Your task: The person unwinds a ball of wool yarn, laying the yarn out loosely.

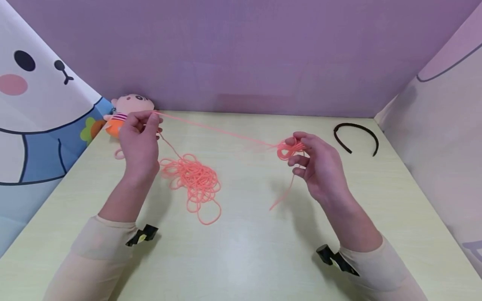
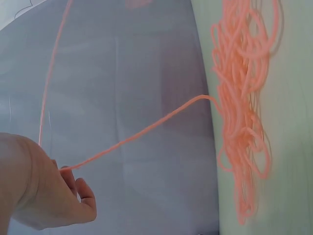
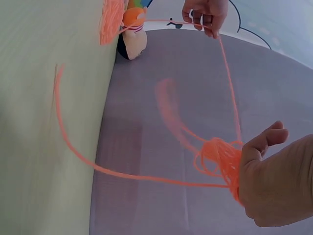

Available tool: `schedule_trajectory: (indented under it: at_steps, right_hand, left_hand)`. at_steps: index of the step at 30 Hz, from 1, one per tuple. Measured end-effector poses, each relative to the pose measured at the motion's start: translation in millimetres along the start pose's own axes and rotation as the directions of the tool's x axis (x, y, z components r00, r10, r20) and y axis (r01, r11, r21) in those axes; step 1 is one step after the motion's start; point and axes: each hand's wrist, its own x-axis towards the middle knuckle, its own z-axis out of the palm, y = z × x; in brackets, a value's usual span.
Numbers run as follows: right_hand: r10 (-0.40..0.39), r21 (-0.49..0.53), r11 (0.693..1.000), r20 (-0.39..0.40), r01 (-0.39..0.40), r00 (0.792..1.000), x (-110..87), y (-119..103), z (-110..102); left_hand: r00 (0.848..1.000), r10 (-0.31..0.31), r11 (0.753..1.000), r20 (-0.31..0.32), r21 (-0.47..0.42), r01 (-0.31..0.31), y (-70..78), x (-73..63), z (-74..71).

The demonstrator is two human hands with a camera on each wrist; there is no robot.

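Observation:
In the head view my left hand [image 1: 141, 136] is raised at the left, pinching a coral-pink cord between thumb and fingers. From there a taut length of cord [image 1: 214, 129] runs across to my right hand [image 1: 320, 165], whose curled fingers hold a small looped bundle of the same cord [image 1: 288, 149]. One loose end [image 1: 282, 198] hangs below the right hand. On the table under the left hand lies a tangled heap of cord [image 1: 193, 177], joined to that hand by a slack strand. The right wrist view shows the bundle [image 3: 220, 156] against the fingers, with a blurred loop.
A plush doll [image 1: 129, 106] with an orange lower half sits at the back left, partly behind the left hand. A black headband [image 1: 357, 124] lies at the back right. Purple cloth [image 1: 241, 58] stands behind the pale table [image 1: 241, 251], with printed cloth at both sides.

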Motion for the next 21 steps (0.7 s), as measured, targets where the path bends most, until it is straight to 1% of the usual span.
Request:
schedule_trajectory:
  at_steps: [4, 5, 7, 9, 10, 12, 13, 14, 15, 16, 18, 19, 21]
  right_hand:
    - [0.009, 0.080, 0.997, -0.005, -0.008, 1.000, -1.1, -0.8, 0.1]
    - [0.013, 0.101, 0.995, -0.004, -0.012, 1.000, -1.5, -1.1, 0.3]
    - [0.025, 0.146, 0.989, 0.014, -0.027, 1.000, -2.8, -1.1, 0.8]
    - [0.036, 0.179, 0.983, 0.045, -0.044, 0.998, -4.2, -0.4, 1.6]
    - [0.043, 0.195, 0.979, 0.064, -0.055, 0.997, -4.9, 0.2, 2.0]
    - [0.054, 0.218, 0.973, 0.103, -0.075, 0.993, -6.3, 1.5, 3.1]
    - [0.056, 0.224, 0.971, 0.118, -0.082, 0.991, -7.1, 2.2, 3.8]
    - [0.057, 0.227, 0.970, 0.132, -0.086, 0.990, -7.7, 2.8, 4.6]
    - [0.057, 0.230, 0.969, 0.143, -0.089, 0.988, -8.3, 3.5, 5.3]
    - [0.058, 0.232, 0.968, 0.152, -0.093, 0.987, -8.9, 3.9, 6.2]
    - [0.061, 0.236, 0.966, 0.174, -0.102, 0.983, -10.0, 4.7, 8.0]
    - [0.062, 0.239, 0.965, 0.186, -0.107, 0.981, -10.5, 4.9, 8.8]
    - [0.061, 0.244, 0.963, 0.213, -0.114, 0.975, -12.0, 5.1, 10.2]
  left_hand:
    - [0.999, -0.035, 0.999, -0.022, -0.014, 0.035, -1.1, 4.6, -2.7]
    - [0.999, -0.044, 0.999, -0.020, 0.003, 0.044, -2.1, 5.5, -2.9]
    - [0.998, -0.059, 0.996, 0.007, 0.067, 0.058, -4.9, 6.5, -2.6]
    - [0.995, -0.064, 0.986, 0.074, 0.161, 0.052, -9.1, 6.2, -0.3]
    - [0.990, -0.068, 0.976, 0.120, 0.215, 0.041, -11.4, 5.3, 1.6]
    - [0.972, -0.079, 0.952, 0.220, 0.307, 0.008, -15.7, 1.8, 6.2]
    - [0.959, -0.082, 0.942, 0.270, 0.335, -0.014, -17.5, -0.5, 8.8]
    - [0.943, -0.093, 0.933, 0.320, 0.360, -0.030, -18.7, -3.5, 11.3]
    - [0.925, -0.101, 0.926, 0.365, 0.374, -0.047, -19.7, -7.1, 14.0]
    - [0.904, -0.111, 0.920, 0.412, 0.388, -0.064, -20.5, -10.7, 16.6]
    - [0.856, -0.130, 0.913, 0.500, 0.396, -0.093, -20.8, -19.6, 22.4]
    - [0.828, -0.136, 0.913, 0.544, 0.393, -0.108, -21.0, -24.6, 25.4]
    - [0.767, -0.149, 0.912, 0.624, 0.386, -0.137, -21.8, -35.5, 31.6]
